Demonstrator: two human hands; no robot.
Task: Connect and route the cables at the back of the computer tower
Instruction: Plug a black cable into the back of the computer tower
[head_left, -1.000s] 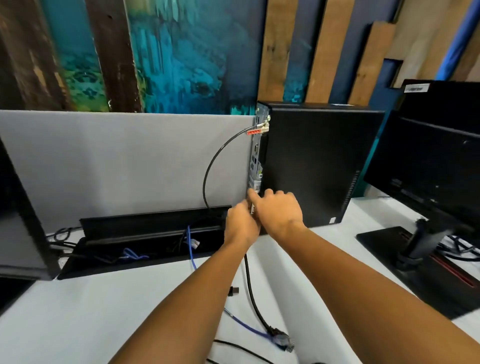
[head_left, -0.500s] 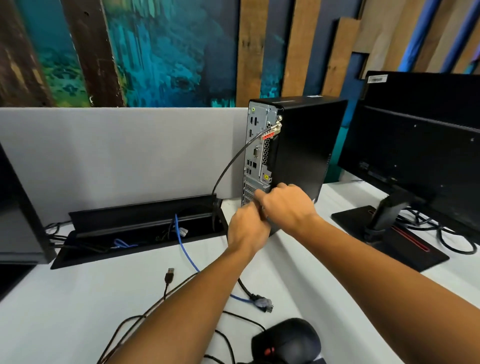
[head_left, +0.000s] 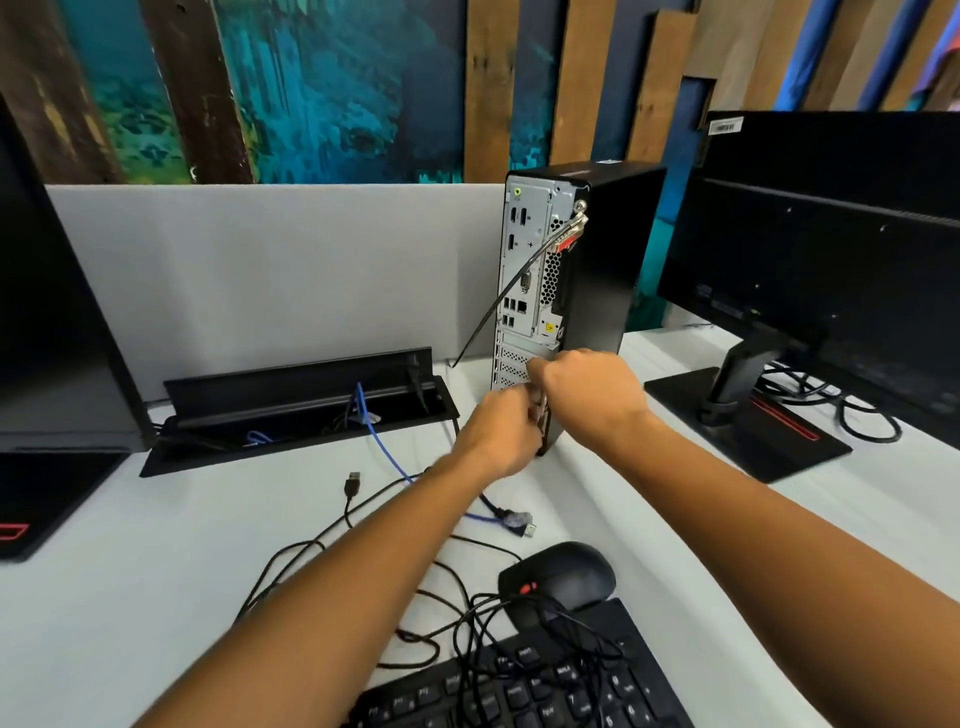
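both hands work at the bottom of the rear panel of the computer tower (head_left: 592, 270), which stands upright on the white desk (head_left: 156, 597), near the grey divider and just beside the monitor (head_left: 831, 249). the left hand (head_left: 501, 434) is curled with the fingers toward the panel, and the right hand (head_left: 587, 392) is curled above it with the knuckles up; they touch each other, and what they hold is hidden between them, so i cannot tell if it is a plug or only the case edge. my judgement is that the step in hand is to push a connector into a low socket, probably the power one. to do it well, one hand should steady the tower so it does not slide or tip, and the other should bring the plug straight to the socket, with its shape matched first, and press without force at an angle. the tower is black, slim and tall, with a silver rear panel that shows a green audio jack at the top, some video ports, a group of usb ports in the middle and slot covers with holes below. a thin black lock cable (head_left: 498, 306) with a red tag hangs from the upper edge down to the desk. a blue network cable (head_left: 387, 452) and a loose usb plug (head_left: 353, 483) lie on the desk, not yet connected.
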